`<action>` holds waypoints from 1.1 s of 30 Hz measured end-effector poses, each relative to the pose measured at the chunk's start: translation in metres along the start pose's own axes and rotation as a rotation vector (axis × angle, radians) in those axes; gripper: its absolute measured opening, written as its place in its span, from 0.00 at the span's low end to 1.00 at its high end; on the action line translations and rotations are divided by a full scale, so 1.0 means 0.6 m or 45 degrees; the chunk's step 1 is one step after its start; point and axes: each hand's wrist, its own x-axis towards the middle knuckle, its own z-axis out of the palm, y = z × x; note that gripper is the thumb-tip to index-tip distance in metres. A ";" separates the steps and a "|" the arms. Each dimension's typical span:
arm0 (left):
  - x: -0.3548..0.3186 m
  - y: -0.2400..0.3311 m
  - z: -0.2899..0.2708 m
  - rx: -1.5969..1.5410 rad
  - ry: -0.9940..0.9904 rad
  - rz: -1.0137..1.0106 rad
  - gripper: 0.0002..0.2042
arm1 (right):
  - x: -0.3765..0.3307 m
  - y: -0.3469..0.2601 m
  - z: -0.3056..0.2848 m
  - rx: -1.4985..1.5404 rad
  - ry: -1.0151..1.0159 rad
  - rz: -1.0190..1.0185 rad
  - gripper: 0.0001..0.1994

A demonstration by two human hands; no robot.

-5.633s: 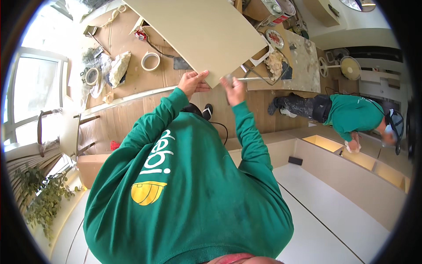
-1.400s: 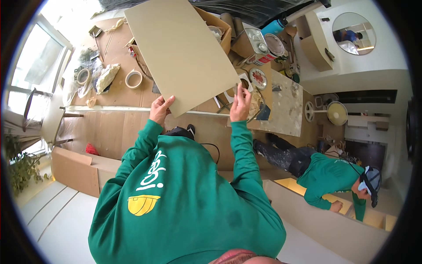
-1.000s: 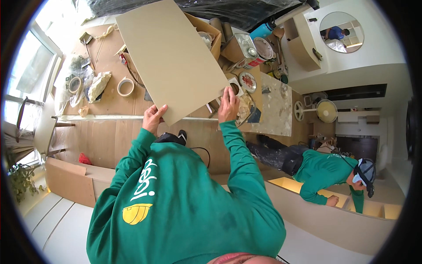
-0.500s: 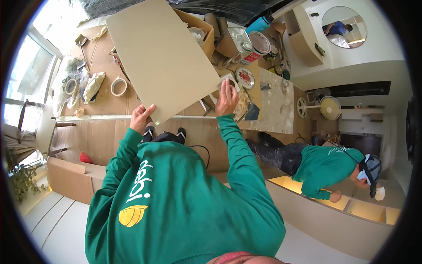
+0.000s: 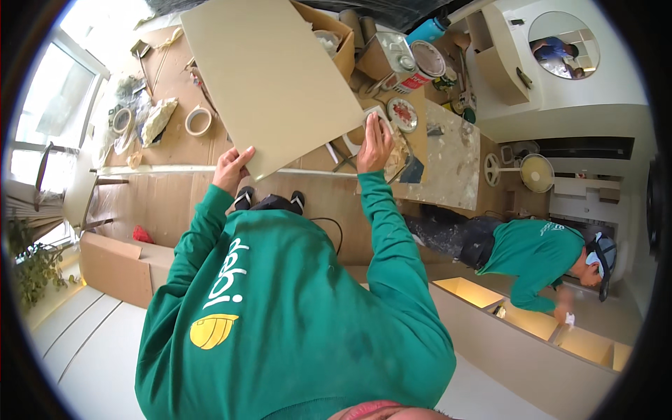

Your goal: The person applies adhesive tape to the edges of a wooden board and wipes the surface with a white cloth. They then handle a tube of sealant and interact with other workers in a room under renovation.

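Cardboard-covered floor (image 5: 175, 203) — tape roll (image 5: 199, 120)

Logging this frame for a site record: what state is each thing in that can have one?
beige panel: lifted, tilted, held at its lower edge
left hand: gripping the panel's lower corner
right hand: at the panel's right edge
cardboard box: open
paint can: lid on
tape roll: lying flat
co-worker: bent over the long cabinet

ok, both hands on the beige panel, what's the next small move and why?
Probably keep the panel level and ease it forward, clear of the clutter. The left hand grips its near corner and the right hand its side edge, so it is carried, not resting. Paint cans and a cardboard box lie right under its far side.
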 end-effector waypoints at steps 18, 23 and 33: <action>0.007 -0.002 -0.004 0.061 0.034 -0.040 0.19 | -0.056 -0.155 0.008 0.337 -0.265 -0.291 0.28; 0.014 -0.003 -0.019 0.077 0.020 -0.050 0.18 | -0.111 -0.305 0.014 0.484 -0.392 -0.610 0.28; 0.015 0.002 -0.016 0.114 0.041 -0.060 0.18 | -0.115 -0.299 0.020 0.391 -0.220 -0.418 0.28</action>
